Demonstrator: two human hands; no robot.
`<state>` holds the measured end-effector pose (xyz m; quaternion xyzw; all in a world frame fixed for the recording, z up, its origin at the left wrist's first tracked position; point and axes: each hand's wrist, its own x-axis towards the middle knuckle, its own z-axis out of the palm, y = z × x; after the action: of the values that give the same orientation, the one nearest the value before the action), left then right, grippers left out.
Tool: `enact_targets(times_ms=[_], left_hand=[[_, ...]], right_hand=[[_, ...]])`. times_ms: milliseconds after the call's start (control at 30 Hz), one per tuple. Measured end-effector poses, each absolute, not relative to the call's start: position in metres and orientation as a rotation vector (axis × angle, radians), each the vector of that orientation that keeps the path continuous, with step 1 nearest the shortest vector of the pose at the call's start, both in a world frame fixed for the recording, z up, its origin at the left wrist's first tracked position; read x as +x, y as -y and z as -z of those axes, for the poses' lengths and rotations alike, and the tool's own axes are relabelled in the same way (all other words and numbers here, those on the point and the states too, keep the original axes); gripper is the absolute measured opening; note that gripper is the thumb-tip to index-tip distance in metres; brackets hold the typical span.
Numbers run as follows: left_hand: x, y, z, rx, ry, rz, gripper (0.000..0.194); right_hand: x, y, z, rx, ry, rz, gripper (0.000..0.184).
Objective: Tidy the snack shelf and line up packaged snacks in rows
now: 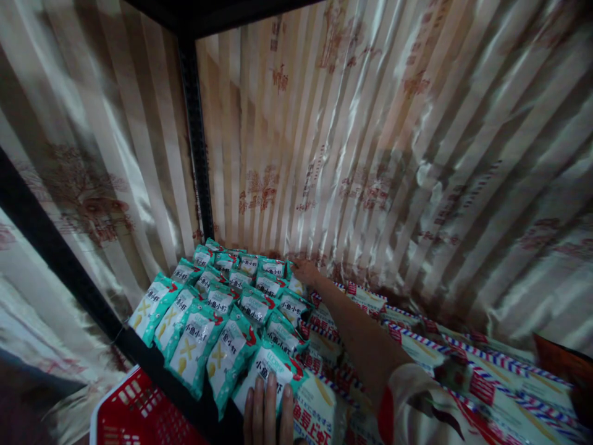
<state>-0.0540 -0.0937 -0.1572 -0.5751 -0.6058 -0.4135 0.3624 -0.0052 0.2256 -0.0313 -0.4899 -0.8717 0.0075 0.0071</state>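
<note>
Rows of teal-and-white snack bags (pixel 194 340) lean on a dark shelf, each printed with Chinese characters and a red mark. At the front edge, my left hand (pixel 269 411) lies with its fingers stretched out against a front snack bag (pixel 260 371); only the fingers show. My right arm reaches across to the back row. There my right hand (pixel 304 272) is closed at the top of a snack bag (pixel 296 285) at the right end of the teal rows. That spot is dim, and its fingertips are partly hidden.
To the right lie several cream snack bags (pixel 417 346) with red-and-blue striped edges. An orange-and-dark packet (pixel 556 364) sits at the far right. A red basket (pixel 139 411) stands below the shelf edge. A black post (pixel 198 136) and a patterned curtain (pixel 287 123) bound the back.
</note>
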Motion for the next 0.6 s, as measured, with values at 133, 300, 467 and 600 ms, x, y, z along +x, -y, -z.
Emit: enact_targets(times_ms=[133, 300, 467, 600], left_hand=[[-0.0541, 0.0945, 0.1575, -1.491, 1.57, 1.064, 0.041], [-0.0536, 0.0924, 0.1568, -1.459, 1.56, 1.068, 0.041], [-0.0534, 0.0908, 0.1576, -1.433, 1.549, 1.061, 0.04], [-0.0546, 0.0943, 0.1595, -1.474, 1.572, 1.045, 0.042]], right_hand=[[-0.0099, -0.2247, 0.0292, -1.602, 2.704, -0.012, 0.04], [-0.0116, -0.2207, 0.0268, -1.632, 2.692, -0.009, 0.039], [-0.0109, -0.2171, 0.0245, -1.612, 2.698, -0.034, 0.039], [-0.012, -0.2163, 0.0265, -1.601, 2.71, -0.048, 0.04]])
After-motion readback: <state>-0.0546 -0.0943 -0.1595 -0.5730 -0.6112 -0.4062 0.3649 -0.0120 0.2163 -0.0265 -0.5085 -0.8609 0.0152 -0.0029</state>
